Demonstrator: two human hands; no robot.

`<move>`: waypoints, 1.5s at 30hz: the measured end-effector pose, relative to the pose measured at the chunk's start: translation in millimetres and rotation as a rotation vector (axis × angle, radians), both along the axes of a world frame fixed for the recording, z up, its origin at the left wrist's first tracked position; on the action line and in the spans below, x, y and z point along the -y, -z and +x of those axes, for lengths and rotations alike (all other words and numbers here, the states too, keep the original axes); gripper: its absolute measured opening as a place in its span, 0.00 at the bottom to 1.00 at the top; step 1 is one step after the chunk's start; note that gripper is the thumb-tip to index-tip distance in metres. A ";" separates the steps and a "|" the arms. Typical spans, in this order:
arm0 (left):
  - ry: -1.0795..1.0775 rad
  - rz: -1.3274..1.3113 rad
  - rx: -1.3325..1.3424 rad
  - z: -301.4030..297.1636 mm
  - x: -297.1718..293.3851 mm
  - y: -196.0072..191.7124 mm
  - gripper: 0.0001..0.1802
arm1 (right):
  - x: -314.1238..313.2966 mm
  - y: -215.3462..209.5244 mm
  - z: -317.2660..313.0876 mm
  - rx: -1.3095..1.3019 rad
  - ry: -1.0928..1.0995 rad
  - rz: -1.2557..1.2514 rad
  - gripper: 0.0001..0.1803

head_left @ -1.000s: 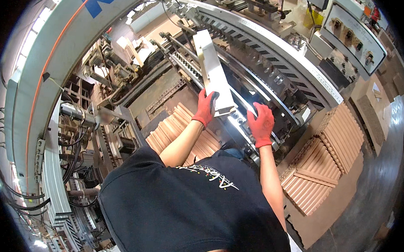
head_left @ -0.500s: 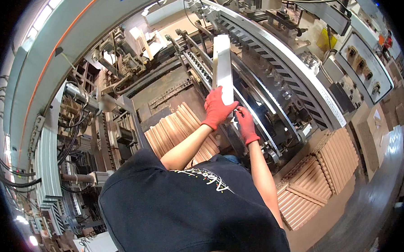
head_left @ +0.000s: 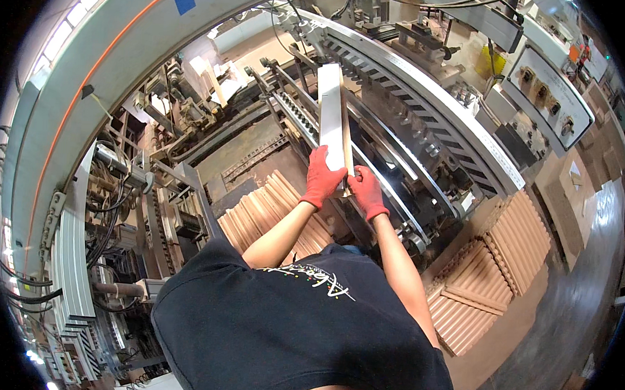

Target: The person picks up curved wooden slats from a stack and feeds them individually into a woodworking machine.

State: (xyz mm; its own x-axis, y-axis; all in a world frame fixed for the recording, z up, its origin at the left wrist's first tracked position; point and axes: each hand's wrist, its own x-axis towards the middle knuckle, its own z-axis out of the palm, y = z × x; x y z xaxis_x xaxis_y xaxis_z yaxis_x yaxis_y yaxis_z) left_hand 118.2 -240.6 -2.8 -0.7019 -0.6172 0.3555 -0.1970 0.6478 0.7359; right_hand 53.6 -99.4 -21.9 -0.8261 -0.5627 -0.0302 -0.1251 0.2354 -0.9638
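Note:
A long white board point(head_left: 332, 112) with a tan wooden strip along its right side stretches away from me over the machine's rails. My left hand point(head_left: 323, 176), in a red glove, is closed around the board's near end, with the thumb across toward the right edge. My right hand point(head_left: 366, 192), gloved in red too, has its fingers pinched at the near end of the tan strip point(head_left: 349, 149). The fingertips partly hide that end, and I cannot tell whether strip and board are one piece. Below the left forearm, a stack of wooden strips point(head_left: 277, 211) lies on the machine bed.
Metal rails point(head_left: 390, 167) run diagonally under and beside the board. More wooden strips point(head_left: 472, 299) are stacked at the right. A control panel point(head_left: 550, 94) stands at the far right. A curved grey machine frame point(head_left: 72, 101) arches over the left side, near cables and clamps.
The board has turned, so more of the tan strip along its right side shows. Both hands sit slightly further left in view, and the right hand has come closer to the board's end.

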 end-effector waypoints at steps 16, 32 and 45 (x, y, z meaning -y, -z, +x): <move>-0.015 -0.103 0.187 9.0 -3.5 -18.3 0.43 | -98.0 -34.8 40.4 -0.723 0.491 0.604 0.23; 0.452 1.095 0.074 -10.8 -106.0 -33.0 0.22 | -170.1 -19.5 113.9 0.220 0.189 -0.110 0.19; 0.373 0.737 0.327 -28.0 -118.5 18.2 0.42 | -164.3 -29.5 124.5 -0.431 0.363 0.467 0.24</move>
State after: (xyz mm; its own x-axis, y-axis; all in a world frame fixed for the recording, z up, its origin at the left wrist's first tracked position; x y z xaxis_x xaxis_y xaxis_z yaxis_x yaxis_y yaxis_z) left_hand 90.1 -122.2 -20.9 -0.9001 -0.3205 -0.2952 -0.3409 0.0960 0.9352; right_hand 178.1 64.9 7.6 -0.9508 -0.2591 0.1700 -0.3067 0.7083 -0.6358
